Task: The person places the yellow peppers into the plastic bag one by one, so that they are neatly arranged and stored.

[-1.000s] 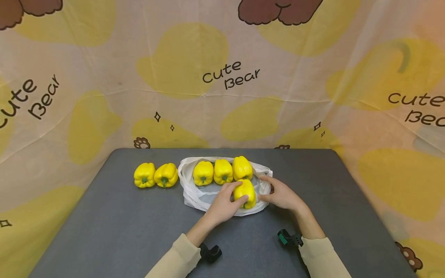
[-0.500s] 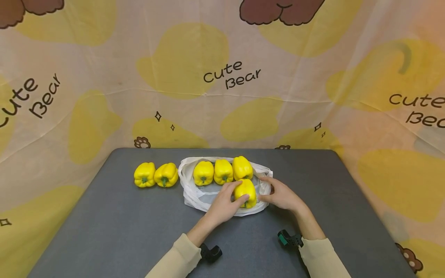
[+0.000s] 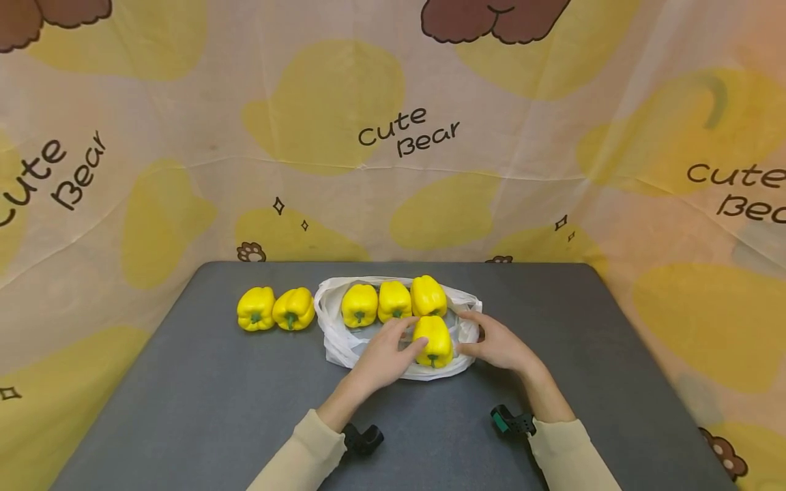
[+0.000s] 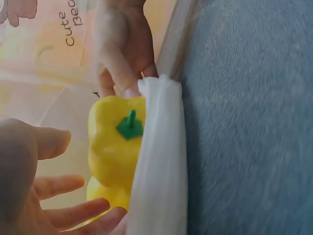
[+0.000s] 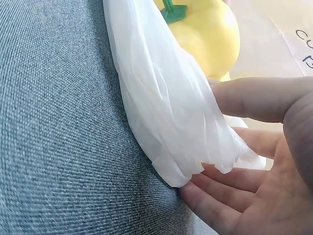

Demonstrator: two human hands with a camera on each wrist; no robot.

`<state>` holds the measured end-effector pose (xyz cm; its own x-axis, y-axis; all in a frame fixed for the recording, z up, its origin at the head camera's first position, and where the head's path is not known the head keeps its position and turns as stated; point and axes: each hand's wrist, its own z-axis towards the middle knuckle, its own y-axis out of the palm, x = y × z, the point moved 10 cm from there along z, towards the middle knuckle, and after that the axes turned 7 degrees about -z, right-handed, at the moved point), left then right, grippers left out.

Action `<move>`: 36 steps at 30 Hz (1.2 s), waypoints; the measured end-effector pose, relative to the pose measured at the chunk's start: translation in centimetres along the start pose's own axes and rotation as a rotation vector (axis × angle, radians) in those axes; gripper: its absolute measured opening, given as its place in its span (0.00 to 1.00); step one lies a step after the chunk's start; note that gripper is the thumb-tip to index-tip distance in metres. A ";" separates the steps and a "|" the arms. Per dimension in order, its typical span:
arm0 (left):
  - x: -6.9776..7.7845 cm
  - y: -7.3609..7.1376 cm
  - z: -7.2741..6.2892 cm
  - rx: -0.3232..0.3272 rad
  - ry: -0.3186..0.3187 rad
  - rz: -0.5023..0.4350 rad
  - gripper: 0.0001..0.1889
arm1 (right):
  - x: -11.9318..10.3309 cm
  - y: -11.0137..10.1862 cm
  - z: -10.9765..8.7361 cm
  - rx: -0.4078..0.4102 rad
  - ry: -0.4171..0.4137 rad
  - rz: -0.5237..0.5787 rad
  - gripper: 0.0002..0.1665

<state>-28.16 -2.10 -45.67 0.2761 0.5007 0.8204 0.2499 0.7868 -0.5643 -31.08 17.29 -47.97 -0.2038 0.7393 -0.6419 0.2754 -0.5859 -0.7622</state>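
Observation:
A white plastic bag (image 3: 344, 348) lies on the table with its mouth spread wide. Inside it, three yellow bell peppers, one of them this pepper (image 3: 359, 305), line the back, and a fourth yellow bell pepper (image 3: 433, 342) sits at the front right, green stem toward me. Just left of that front pepper is my left hand (image 3: 383, 351); in the left wrist view its thumb and fingers are spread, with nothing between them. My right hand (image 3: 500, 344) holds the bag's right end, thumb and fingers curved about the rim, as the right wrist view shows up close.
Left of the bag, two more yellow bell peppers (image 3: 293, 309) lie side by side on the grey table (image 3: 202, 395). A printed cloth (image 3: 319, 102) with bear lettering hangs behind and at both sides.
My left hand has let go of the front pepper and drawn back a little to the left. The pepper stays in the bag. My right hand has not moved.

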 end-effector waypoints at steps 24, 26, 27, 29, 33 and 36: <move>0.8 -8.5 -3.1 0.198 0.242 0.056 0.09 | -0.1 0.2 0.1 -0.014 0.011 0.027 0.44; 0.4 -9.4 -3.4 0.210 0.246 0.067 0.09 | -0.1 0.3 0.1 -0.016 0.007 0.024 0.44; 0.3 -9.9 -3.6 0.213 0.245 0.074 0.09 | -0.2 0.3 0.1 -0.015 0.006 0.022 0.44; -0.2 -10.8 -3.9 0.214 0.231 0.085 0.10 | -0.2 0.2 0.1 -0.013 0.010 0.027 0.44; -1.4 -12.5 -4.3 0.218 0.177 0.086 0.12 | -0.2 0.0 0.0 -0.012 0.013 0.030 0.44; -2.3 -14.0 -4.6 0.245 0.140 0.090 0.13 | -0.2 0.0 0.0 -0.013 0.018 0.027 0.43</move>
<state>-28.00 -15.93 -40.13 0.4167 0.5312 0.7377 -0.0081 0.8136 -0.5814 -31.02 17.15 -47.81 -0.1789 0.7293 -0.6604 0.2932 -0.6012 -0.7433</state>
